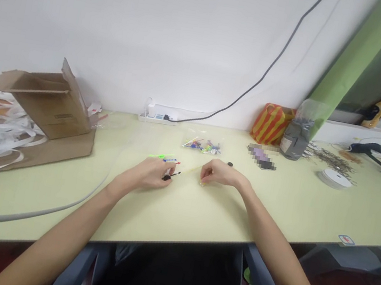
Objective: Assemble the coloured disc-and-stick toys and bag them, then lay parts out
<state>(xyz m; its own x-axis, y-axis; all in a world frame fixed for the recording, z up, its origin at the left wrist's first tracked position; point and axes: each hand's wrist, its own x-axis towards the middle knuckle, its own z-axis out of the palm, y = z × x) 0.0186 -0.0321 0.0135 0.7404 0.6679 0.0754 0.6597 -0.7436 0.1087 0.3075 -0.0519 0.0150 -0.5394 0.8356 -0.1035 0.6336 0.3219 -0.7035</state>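
Black plastic, by its look, makes the arrow-tipped piece (167, 177) at the thumb and fingertips of the left hand (150, 173); those fingers curl close around it, though from my remote seat I cannot tell whether they grip or merely cover it. Opposite, the right hand (217, 173) has its fingertips drawn together, clamped, as I read it, on a tiny yellow-and-white piece (202, 184) low over the tabletop (177, 219). Between the two hands runs a thin yellowish strip (191, 168); I can't make out whether either one has it. For parts this slight I would want a light pinch near the end, the tip left exposed to my view, and both wrists low for steadiness; pressing hard could bend a thin stem or flick it away. Just beyond the left fingers lie a green piece (162, 156), a blue piece (171, 160) and a red tip (178, 163), close enough to snag, so I would mind the knuckles there. Farther ahead of both hands rests a clear bag (202, 145) of mixed coloured pieces. Well left of the left hand stands a cardboard box (45, 109); well right of the right, a white roll (335, 178).
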